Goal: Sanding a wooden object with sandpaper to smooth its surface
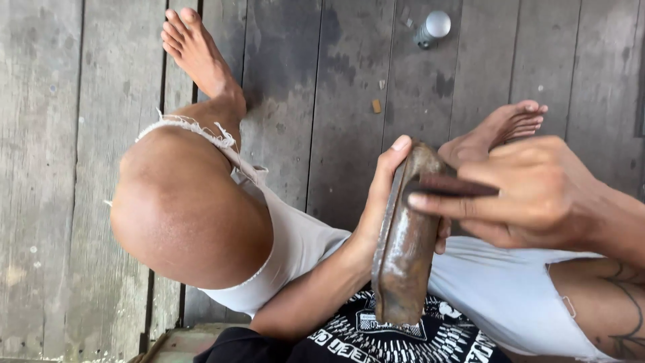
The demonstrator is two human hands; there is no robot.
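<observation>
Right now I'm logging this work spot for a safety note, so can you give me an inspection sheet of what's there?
Surface: weathered grey wooden floor planks, gaps between the boards.
Job's things: long rusty brown block, held upright over the lap; thin dark flat piece pressed against its edge.
Clutter: small grey bottle with round cap; small tan scrap.
Grippers: left hand grips the block; right hand holds the flat piece.
Cables: nothing seen.
Surroundings: bare feet and knee of the seated person.
</observation>
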